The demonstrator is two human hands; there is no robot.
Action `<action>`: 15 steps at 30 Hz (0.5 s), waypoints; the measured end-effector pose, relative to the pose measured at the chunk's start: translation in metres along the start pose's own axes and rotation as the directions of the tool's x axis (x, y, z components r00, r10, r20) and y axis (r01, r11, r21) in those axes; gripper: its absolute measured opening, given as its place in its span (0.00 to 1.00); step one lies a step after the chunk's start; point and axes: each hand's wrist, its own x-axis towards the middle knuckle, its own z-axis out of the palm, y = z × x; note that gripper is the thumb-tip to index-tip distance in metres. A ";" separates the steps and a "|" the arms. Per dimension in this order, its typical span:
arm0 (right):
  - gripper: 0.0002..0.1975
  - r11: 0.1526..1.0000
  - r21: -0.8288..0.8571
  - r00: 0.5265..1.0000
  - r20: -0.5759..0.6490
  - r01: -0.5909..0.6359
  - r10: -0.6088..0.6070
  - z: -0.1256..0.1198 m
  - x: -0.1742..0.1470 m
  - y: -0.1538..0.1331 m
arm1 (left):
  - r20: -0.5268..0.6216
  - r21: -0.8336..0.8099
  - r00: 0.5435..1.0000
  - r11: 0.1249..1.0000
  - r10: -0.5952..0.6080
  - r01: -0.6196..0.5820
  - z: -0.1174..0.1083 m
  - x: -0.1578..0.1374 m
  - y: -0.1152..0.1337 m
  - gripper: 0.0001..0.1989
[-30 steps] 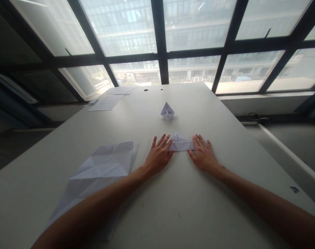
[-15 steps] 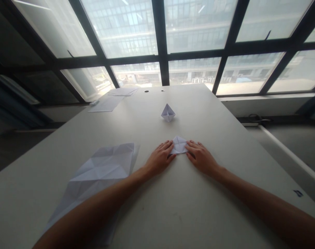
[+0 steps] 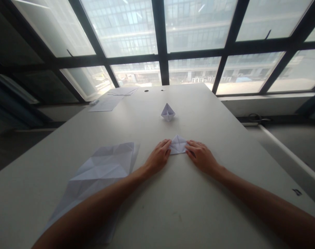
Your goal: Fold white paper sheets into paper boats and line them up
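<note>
The left hand (image 3: 160, 155) and right hand (image 3: 202, 156) are apart, their fingers touching opposite ends of a small folded paper (image 3: 178, 146) between them; whether they pinch it or merely press it is hard to tell. The paper lies on the white surface (image 3: 211, 211), its peak pointing to the far side. Just beyond stands a paper boat (image 3: 168, 113). A creased sheet (image 3: 103, 164) lies near left, partly hidden by the left forearm (image 3: 95, 205); flat sheets (image 3: 105, 104) lie far left.

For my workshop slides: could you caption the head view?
Both hands touch opposite sides of a small folded paper on a white table, a paper boat standing beyond it.
</note>
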 end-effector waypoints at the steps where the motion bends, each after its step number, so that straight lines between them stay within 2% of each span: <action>1: 0.15 1.000 0.003 1.000 -0.015 -0.014 0.014 -0.001 0.000 0.000 | -0.014 0.008 1.000 1.000 0.002 -0.002 0.000 0.000 0.000 0.22; 6: 0.19 0.990 -0.020 0.986 -0.092 -0.142 0.139 0.001 0.000 0.003 | -0.002 0.035 0.999 0.998 0.045 -0.045 -0.003 0.000 0.000 0.23; 9: 0.19 0.990 -0.003 0.986 -0.090 -0.140 0.139 0.002 -0.001 0.005 | -0.005 0.000 0.998 0.998 0.068 -0.068 -0.005 0.000 0.001 0.24; 15: 0.20 0.991 0.047 0.987 -0.092 -0.128 0.132 0.002 0.000 0.006 | -0.026 -0.192 0.997 0.978 0.078 -0.082 -0.012 -0.001 0.005 0.26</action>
